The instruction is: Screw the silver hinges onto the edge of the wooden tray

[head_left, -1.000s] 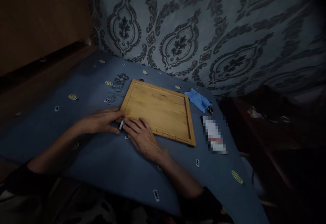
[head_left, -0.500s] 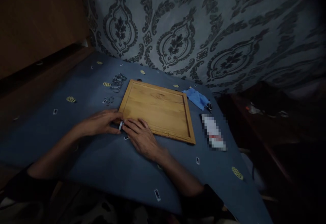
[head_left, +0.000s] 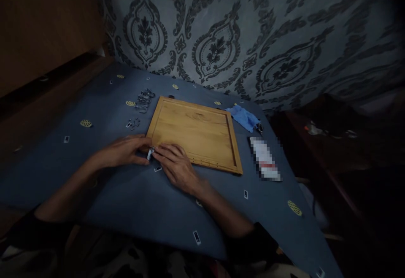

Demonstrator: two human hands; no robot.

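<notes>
A wooden panel with a raised frame [head_left: 193,128] lies flat on the cloth-covered table. At its near left corner is a small silvery metal piece [head_left: 149,154], too small to make out exactly. My left hand [head_left: 122,151] comes from the left, thumb and index finger closed about that piece. My right hand [head_left: 179,166] lies over the panel's near edge, its fingers together and bent, fingertips at the same piece; its thumb is hidden. Small holes dot the near frame strip.
Several metal hooks [head_left: 144,100] and small screws [head_left: 134,123] lie left of the panel. To the right are a blue cloth [head_left: 243,117] and a blurred-out flat packet [head_left: 265,160]. A patterned curtain or wall [head_left: 215,50] rises behind the blue tablecloth [head_left: 126,206].
The view has shifted slightly. The right hand's fingers are drawn a little closer together and more bent; the left hand stays at the corner with the metal piece.
</notes>
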